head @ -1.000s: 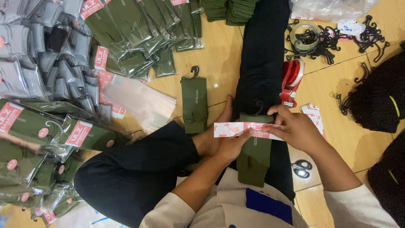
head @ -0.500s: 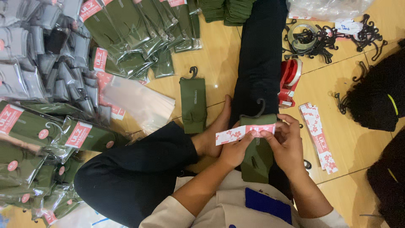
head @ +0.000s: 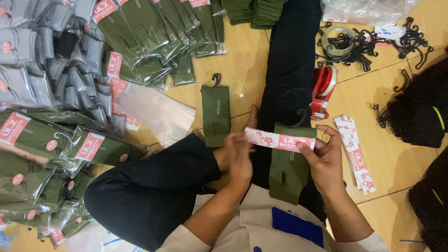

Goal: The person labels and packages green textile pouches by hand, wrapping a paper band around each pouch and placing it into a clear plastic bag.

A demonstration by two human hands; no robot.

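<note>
Olive-green pair of socks [head: 288,161] lay flat on the person's lap, hook end pointing away, and that was the one being worked on. Both hands were pinching a pink-and-white paper band [head: 280,140] stretched across the top of it: left hand [head: 239,156] gripping one end, right hand [head: 325,161] gripping the other, thumb on top. Looked to me like the band wasn't wrapped or closed yet, so this pair was maybe halfway. Left of the lap socks sat a big heap of bagged pairs [head: 56,154], so plenty looked finished; another bare pair [head: 216,114] waited on the floor just left of it, spare bands [head: 356,151] to the right. Couldn't tell if the band was sticky, and the left fingers were blurred.
</note>
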